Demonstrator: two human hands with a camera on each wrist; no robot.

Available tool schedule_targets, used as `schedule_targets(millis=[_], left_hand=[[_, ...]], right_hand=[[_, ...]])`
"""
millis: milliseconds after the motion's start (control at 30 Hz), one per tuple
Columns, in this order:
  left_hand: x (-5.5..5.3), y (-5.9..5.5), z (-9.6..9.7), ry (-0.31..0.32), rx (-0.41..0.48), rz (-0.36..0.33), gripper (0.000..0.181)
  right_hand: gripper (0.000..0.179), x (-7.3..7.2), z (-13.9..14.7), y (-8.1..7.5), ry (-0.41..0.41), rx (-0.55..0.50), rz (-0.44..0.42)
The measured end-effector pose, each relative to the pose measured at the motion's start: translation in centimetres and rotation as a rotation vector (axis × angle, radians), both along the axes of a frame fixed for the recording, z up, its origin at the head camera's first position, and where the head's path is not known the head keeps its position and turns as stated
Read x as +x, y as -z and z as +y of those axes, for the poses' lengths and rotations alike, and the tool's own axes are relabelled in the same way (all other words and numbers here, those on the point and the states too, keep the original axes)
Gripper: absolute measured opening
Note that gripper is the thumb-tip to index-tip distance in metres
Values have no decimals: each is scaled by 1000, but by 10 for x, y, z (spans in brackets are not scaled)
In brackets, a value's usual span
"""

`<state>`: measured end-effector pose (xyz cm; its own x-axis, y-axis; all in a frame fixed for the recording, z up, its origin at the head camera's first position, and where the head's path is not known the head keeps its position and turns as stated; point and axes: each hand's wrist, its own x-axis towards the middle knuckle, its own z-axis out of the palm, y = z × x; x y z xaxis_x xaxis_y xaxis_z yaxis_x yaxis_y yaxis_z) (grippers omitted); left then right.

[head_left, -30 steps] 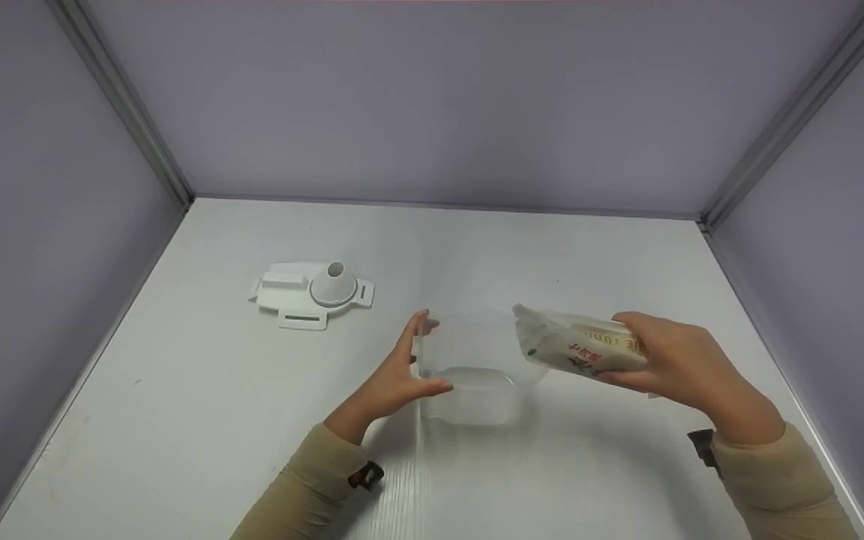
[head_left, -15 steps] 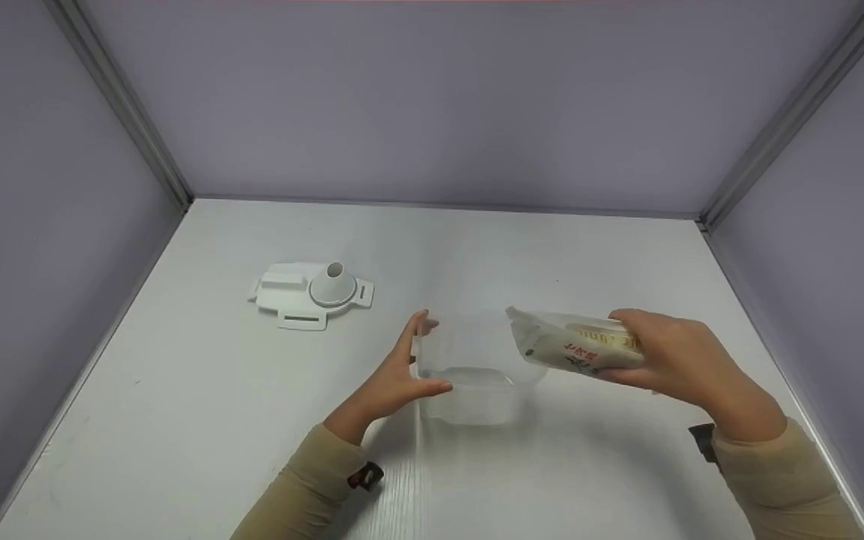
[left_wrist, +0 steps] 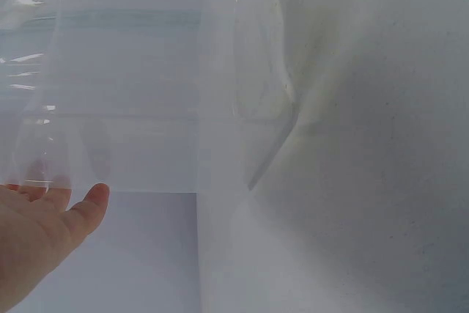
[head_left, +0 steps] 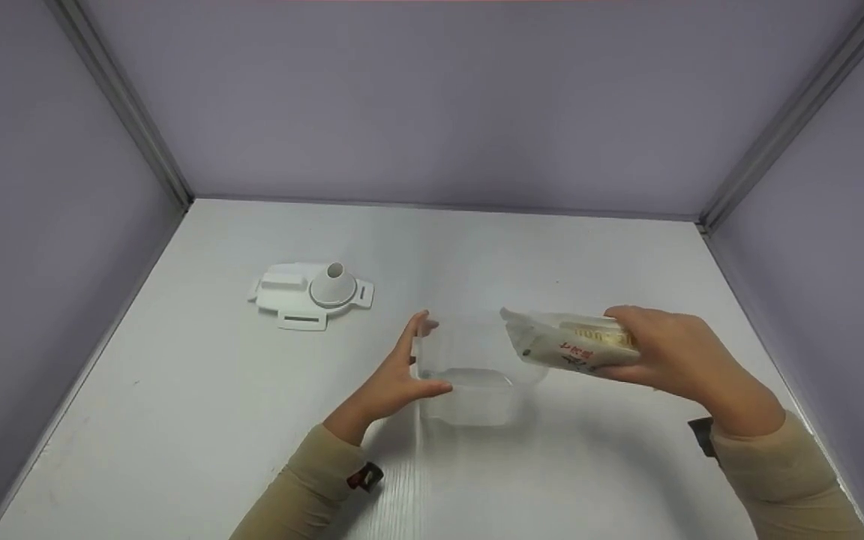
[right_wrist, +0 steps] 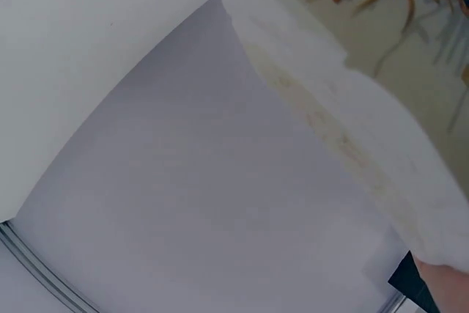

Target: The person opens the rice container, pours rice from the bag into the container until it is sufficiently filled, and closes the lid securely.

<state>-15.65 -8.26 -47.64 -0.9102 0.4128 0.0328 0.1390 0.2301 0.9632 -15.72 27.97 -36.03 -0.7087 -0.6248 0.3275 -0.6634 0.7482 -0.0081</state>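
Observation:
In the head view a clear plastic container (head_left: pixel 469 405) stands on the white table. My left hand (head_left: pixel 391 386) holds its left side, thumb at the near side and fingers towards the back corner. The left wrist view shows the left fingers (left_wrist: pixel 89 207) against the see-through wall. My right hand (head_left: pixel 668 356) grips a whitish bag (head_left: pixel 552 345) with red and gold print. The bag lies tilted in the air, its crumpled end pointing left above the container's right side. Wheat ears printed on the bag (right_wrist: pixel 418 115) show in the right wrist view. I cannot see anything coming out of it.
A white plastic lid-like part (head_left: pixel 301 292) with a cone spout and slotted tabs lies at the back left of the table (head_left: pixel 177 390). Grey panels (head_left: pixel 432 105) enclose the table at the back and both sides.
My right hand has moved slightly left and up with the bag, bringing its crumpled end farther over the container. The left hand and the container have stayed put.

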Motion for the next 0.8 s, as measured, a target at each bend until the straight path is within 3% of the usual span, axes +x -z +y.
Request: schedule_targets(millis=[167,367,433,633,800], left_hand=[[0,-4,1,6,-8,-9,110],[13,-34,1,23,-11,10,108],[16,-37,1,22,-11,21,107],[14,-35,1,19,-22,23,107],[4,-13,-1,16,-26,34,110]], right_hand=[[56,-2,0,1,-14,-19,40],[58,-2,0,3,-6,-25,30],[59,-2,1,3,0,-23,20],[59,-2,2,5,20,-17,-29],[58,-2,2,5,27,-8,-51]])
